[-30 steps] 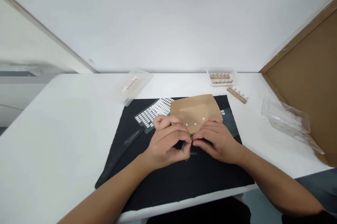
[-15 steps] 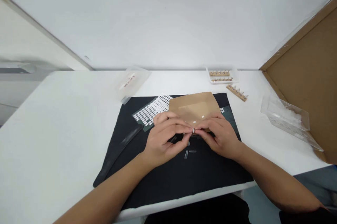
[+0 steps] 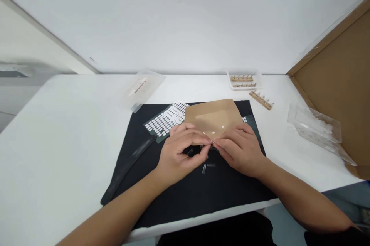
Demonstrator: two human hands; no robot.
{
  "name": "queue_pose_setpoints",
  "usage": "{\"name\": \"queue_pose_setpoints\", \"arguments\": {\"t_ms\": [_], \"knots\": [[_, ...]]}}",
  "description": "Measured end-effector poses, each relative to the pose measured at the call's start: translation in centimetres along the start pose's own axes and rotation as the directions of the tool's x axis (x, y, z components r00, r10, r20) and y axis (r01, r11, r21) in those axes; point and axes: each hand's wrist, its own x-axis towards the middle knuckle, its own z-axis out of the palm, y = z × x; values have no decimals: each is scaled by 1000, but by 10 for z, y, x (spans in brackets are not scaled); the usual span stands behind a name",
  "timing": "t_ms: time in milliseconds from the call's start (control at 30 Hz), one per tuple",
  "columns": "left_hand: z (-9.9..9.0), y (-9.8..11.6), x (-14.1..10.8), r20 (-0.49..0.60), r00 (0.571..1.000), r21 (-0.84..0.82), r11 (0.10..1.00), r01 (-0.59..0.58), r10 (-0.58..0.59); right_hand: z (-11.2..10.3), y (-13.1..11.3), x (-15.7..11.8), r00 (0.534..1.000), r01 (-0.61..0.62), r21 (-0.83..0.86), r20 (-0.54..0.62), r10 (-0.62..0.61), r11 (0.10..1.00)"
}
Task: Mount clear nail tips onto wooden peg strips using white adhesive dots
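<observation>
A: Staring at that pinch. Actually gripping something, or just touching fingertips?

B: Definitely looks like gripping. Check the small metallic piece, squeezed at the fingertips of the left hand and the right hand together, thumb against forefinger on both sides. Held just off the near edge of the brown card, over the black mat.

A: Cool. Nearer to which hand? And pointing which way?

B: Right between them, so to the right of the left fingers and to the left of the right ones, no nearer to one than the other. Can't tell the long axis (way too tiny, and mostly covered by fingers).

A: Fair. Anything else close by?

B: Yep. Look at the mat just on the near side of the left fingertips for two clear slivers, one lying sideways, one slanting toward the near edge. Also notice the white ovals on the card, plus a sheet of white ovals beside it on the left. Further back on the desk, see a clear tray and, just outside it, a strip with pegs.
</observation>
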Motion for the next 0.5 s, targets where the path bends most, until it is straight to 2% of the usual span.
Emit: {"name": "queue_pose_setpoints", "arguments": {"t_ms": [167, 500], "knots": [[1, 5, 0, 1, 999, 18, 999, 49, -49, -2, -1, -3, 998, 33, -70, 56, -29, 997], [0, 8, 0, 11, 992, 16, 992, 123, -123, -7, -4, 2, 995, 65, -121, 81, -56, 991]]}}
